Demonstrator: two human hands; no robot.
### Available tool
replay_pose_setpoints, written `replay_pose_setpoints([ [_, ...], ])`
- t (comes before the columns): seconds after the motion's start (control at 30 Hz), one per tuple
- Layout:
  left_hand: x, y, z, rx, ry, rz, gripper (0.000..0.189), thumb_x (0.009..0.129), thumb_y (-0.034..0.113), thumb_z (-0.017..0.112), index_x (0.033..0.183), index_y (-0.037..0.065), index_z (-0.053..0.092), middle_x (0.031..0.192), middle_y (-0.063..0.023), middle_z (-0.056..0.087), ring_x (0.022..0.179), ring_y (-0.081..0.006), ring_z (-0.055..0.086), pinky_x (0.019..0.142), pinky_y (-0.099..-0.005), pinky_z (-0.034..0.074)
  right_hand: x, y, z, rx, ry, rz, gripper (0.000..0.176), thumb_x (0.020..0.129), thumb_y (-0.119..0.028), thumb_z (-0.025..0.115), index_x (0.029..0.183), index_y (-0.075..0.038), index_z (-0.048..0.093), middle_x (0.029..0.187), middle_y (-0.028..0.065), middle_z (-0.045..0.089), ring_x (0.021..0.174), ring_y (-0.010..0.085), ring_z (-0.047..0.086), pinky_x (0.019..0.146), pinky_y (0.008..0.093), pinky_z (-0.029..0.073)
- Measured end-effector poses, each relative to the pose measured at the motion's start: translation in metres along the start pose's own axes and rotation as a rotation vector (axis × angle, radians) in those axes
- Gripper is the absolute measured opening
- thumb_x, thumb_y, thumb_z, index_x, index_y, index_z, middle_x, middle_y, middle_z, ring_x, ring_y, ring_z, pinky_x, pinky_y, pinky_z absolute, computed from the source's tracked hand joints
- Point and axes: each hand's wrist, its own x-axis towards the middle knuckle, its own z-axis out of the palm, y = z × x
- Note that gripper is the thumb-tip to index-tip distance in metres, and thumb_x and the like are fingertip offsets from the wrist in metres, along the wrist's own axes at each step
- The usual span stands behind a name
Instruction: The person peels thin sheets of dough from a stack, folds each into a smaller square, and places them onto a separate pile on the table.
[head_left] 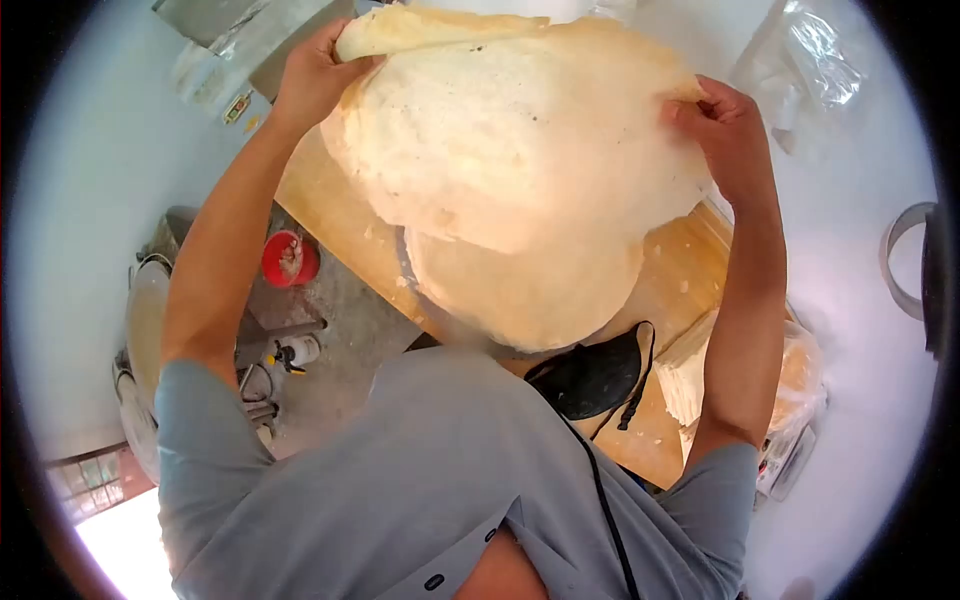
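A large, thin, pale round sheet of flatbread (460,140) is stretched out between my two hands at the top of the view. My left hand (322,75) pinches its upper left edge, where the rim is folded over. At the right edge my right hand (722,125) grips the sheet between thumb and curled fingers. Beneath the held sheet, another round sheet (530,290) lies near the front edge of the wooden table (365,240), partly covered by the raised one.
A black cloth item with straps (590,375) lies at the table's front. Folded sheets (685,375) and a plastic bag (800,370) are at the right, by my right arm. A red bucket (290,259) stands on the floor at left. Clear plastic (825,55) is at upper right.
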Motion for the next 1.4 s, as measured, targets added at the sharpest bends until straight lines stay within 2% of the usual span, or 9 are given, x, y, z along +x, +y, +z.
replay_pose_setpoints([
  [0.1,0.009,0.014,0.005,-0.04,-0.001,0.06,0.027,0.089,0.002,0.069,0.114,0.001,0.061,0.1,-0.0012,0.068,0.093,-0.0085,0.062,0.083,-0.0248,0.051,-0.016,-0.019,-0.009,-0.169,0.154,-0.042,0.019,0.086,-0.01,0.067,0.101,0.001,0.069,0.076,0.0003,0.066,0.069,0.0072,0.058,0.064,0.0248,0.047],
  [0.2,-0.009,0.024,0.008,0.059,0.08,0.141,0.025,0.085,-0.005,0.067,0.108,0.001,0.062,0.103,-0.0024,0.067,0.097,-0.0115,0.062,0.087,-0.0258,0.05,-0.044,-0.008,-0.016,-0.318,0.26,-0.042,0.019,0.084,-0.008,0.066,0.102,-0.001,0.069,0.08,0.0036,0.068,0.074,0.0089,0.061,0.069,0.0256,0.05],
  [0.3,-0.058,0.018,0.024,0.093,0.137,0.248,0.025,0.079,-0.001,0.071,0.103,0.003,0.065,0.094,-0.0073,0.069,0.085,-0.0158,0.065,0.078,-0.0279,0.052,-0.091,0.007,-0.007,-0.437,0.231,-0.195,0.028,0.076,0.003,0.061,0.102,-0.004,0.07,0.092,0.0089,0.07,0.088,0.0188,0.066,0.083,0.0292,0.051],
  [0.37,-0.1,0.021,0.038,0.211,0.073,0.218,0.028,0.074,-0.007,0.068,0.1,0.003,0.065,0.101,-0.0108,0.07,0.092,-0.0205,0.068,0.083,-0.0289,0.052,-0.122,0.041,0.004,-0.401,0.19,-0.226,0.042,0.066,0.013,0.055,0.1,-0.005,0.071,0.098,0.011,0.07,0.098,0.0268,0.066,0.09,0.0327,0.05],
  [0.5,-0.171,-0.048,0.079,0.0,-0.131,0.106,0.04,0.066,-0.015,0.06,0.1,0.004,0.066,0.107,-0.0101,0.071,0.102,-0.0257,0.067,0.09,-0.0331,0.052,-0.175,0.121,0.048,-0.291,0.165,-0.142,0.041,0.063,0.014,0.059,0.096,-0.008,0.073,0.098,0.0116,0.068,0.098,0.029,0.065,0.088,0.0352,0.051],
  [0.7,-0.277,-0.126,0.124,0.274,-0.292,-0.007,0.028,0.073,0.001,0.064,0.1,0.008,0.067,0.105,-0.0115,0.069,0.1,-0.0335,0.064,0.086,-0.0408,0.052,-0.24,0.22,0.099,-0.434,0.015,-0.03,0.029,0.067,0.006,0.066,0.091,-0.009,0.071,0.097,0.0101,0.068,0.094,0.032,0.065,0.084,0.0406,0.052],
  [0.9,-0.319,-0.121,0.119,0.296,-0.475,-0.175,0.02,0.077,0.009,0.068,0.097,0.01,0.067,0.099,-0.0115,0.068,0.096,-0.0334,0.063,0.083,-0.0424,0.051,-0.254,0.204,0.1,-0.465,-0.159,0.06,0.018,0.073,0.0,0.067,0.089,-0.01,0.07,0.093,0.0087,0.069,0.092,0.0309,0.065,0.08,0.0411,0.052],
  [1.1,-0.333,-0.126,0.107,0.289,-0.481,-0.039,0.029,0.076,0.007,0.075,0.104,0.01,0.067,0.104,-0.012,0.068,0.098,-0.0342,0.064,0.085,-0.0418,0.051,-0.242,0.192,0.097,-0.458,-0.202,0.082,0.016,0.074,-0.001,0.067,0.088,-0.008,0.069,0.089,0.0099,0.068,0.089,0.0322,0.064,0.078,0.0403,0.052],
  [1.4,-0.319,-0.106,0.097,0.21,-0.485,-0.229,0.027,0.079,0.011,0.076,0.104,0.01,0.066,0.102,-0.0127,0.068,0.097,-0.034,0.064,0.085,-0.0412,0.051,-0.243,0.205,0.095,-0.391,-0.212,0.109,0.014,0.076,-0.002,0.067,0.089,-0.008,0.07,0.088,0.0107,0.067,0.086,0.0329,0.065,0.075,0.0402,0.053],
])
